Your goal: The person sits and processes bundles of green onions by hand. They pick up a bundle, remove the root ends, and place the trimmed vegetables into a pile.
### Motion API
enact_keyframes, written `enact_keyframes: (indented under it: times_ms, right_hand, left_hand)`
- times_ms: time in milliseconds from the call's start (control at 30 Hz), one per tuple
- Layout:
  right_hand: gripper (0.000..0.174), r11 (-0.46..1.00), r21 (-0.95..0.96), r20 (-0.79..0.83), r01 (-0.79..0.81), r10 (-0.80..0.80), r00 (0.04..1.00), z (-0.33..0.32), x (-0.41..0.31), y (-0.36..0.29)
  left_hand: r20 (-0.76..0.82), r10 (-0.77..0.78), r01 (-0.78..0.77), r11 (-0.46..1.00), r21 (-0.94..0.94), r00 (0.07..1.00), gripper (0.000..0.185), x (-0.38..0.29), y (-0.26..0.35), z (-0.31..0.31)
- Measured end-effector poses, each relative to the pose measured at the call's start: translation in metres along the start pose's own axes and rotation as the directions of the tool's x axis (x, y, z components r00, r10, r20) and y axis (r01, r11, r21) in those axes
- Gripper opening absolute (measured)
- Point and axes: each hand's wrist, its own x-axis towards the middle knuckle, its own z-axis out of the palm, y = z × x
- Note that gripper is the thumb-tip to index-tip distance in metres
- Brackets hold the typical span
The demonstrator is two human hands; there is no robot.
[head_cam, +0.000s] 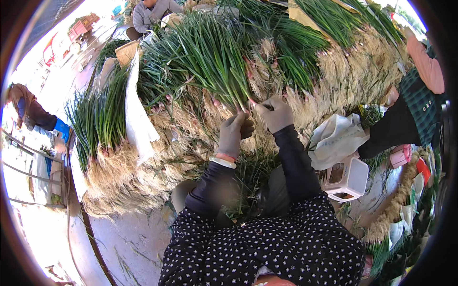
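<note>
My left hand (pixel 233 135), in a grey glove with a pale bangle at the wrist, is closed around the pinkish-white lower ends of a few green onions (pixel 234 87). Their long green leaves point away from me, over the heap. Just to the right, my right hand (pixel 277 115), gloved too, pinches the base of one green onion stalk (pixel 253 103) between thumb and fingers. Beneath and beyond both hands lies a large heap of green onions with shaggy tan roots (pixel 188 118). The palms and the gripped stem ends are partly hidden.
Trimmed bundles (pixel 107 143) with roots toward me lie at left, beside a white sheet (pixel 137 111). At right are a pale plastic stool (pixel 347 178), a white plastic bag (pixel 336 141) and a person in a checked vest (pixel 422 103). Another person (pixel 152 16) sits beyond the heap.
</note>
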Motion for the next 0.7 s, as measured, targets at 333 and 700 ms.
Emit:
enact_keyframes:
  times_ms: [333, 700]
  right_hand:
    - [0.059, 0.961, 0.276, 0.284, 0.011, -0.092, 0.954, 0.027, -0.016, 0.031]
    - [0.04, 0.902, -0.318, 0.289, 0.293, -0.202, 0.936, 0.049, -0.052, 0.006]
  left_hand:
    - [0.09, -0.049, 0.059, 0.992, -0.113, 0.995, 0.021, -0.043, -0.016, -0.007]
    - [-0.039, 0.489, -0.281, 0.563, 0.777, 0.871, 0.018, -0.058, -0.056, -0.037]
